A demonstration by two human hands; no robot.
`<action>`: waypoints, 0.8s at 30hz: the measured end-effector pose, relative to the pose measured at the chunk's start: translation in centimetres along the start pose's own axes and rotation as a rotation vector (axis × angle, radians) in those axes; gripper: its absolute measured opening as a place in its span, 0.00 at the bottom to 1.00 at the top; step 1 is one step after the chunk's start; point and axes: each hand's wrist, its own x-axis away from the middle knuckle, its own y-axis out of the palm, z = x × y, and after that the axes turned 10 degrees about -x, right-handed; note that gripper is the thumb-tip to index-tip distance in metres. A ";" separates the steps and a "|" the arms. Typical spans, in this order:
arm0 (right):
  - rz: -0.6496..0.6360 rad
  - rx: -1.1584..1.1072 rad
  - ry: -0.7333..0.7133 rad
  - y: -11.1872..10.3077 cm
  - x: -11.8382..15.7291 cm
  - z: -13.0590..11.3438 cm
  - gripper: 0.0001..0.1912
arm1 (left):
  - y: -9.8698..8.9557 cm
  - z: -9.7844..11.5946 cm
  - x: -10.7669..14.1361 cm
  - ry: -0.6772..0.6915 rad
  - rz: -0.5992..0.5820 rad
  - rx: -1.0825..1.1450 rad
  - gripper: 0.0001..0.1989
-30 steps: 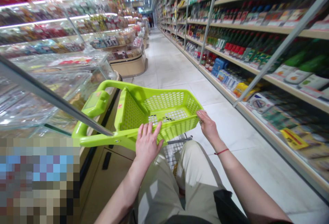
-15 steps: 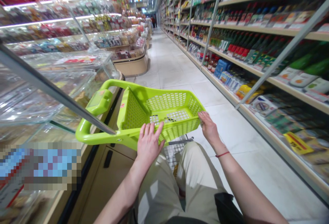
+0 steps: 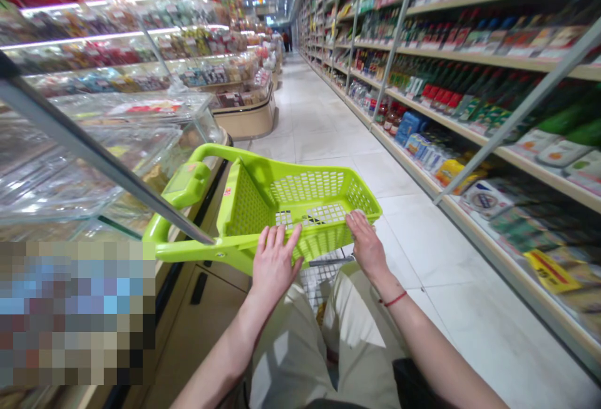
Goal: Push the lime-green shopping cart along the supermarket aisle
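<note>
A lime-green shopping cart (image 3: 323, 174) with a perforated basket stands sideways in front of my legs, its handle toward the left. My left hand (image 3: 276, 262) lies over the middle of the basket's near rim, fingers hooked on top and thumb on the outer side. Farther right on that same rim is my right hand (image 3: 369, 243), its fingertips bent over the edge close to the far right corner; a red string circles the wrist. The basket's visible inside holds no goods. A metal pole (image 3: 113, 161) slants down to the cart's near side.
On the left runs a display counter (image 3: 188, 309) with clear bins of packaged goods. Tall shelves (image 3: 451, 118) of bottles and packets line the right. A pale tiled aisle (image 3: 323, 108) leads away between them, with a person (image 3: 286, 41) far off. Part of the lower left is pixelated.
My right hand has slid left along the near rim, away from the basket's corner. My left hand keeps its place on the rim. The view has shifted slightly.
</note>
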 end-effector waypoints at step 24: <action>0.122 -0.107 0.221 -3.4 -4.4 -0.1 0.18 | 0.1 -0.1 0.2 -0.002 0.000 -0.011 0.35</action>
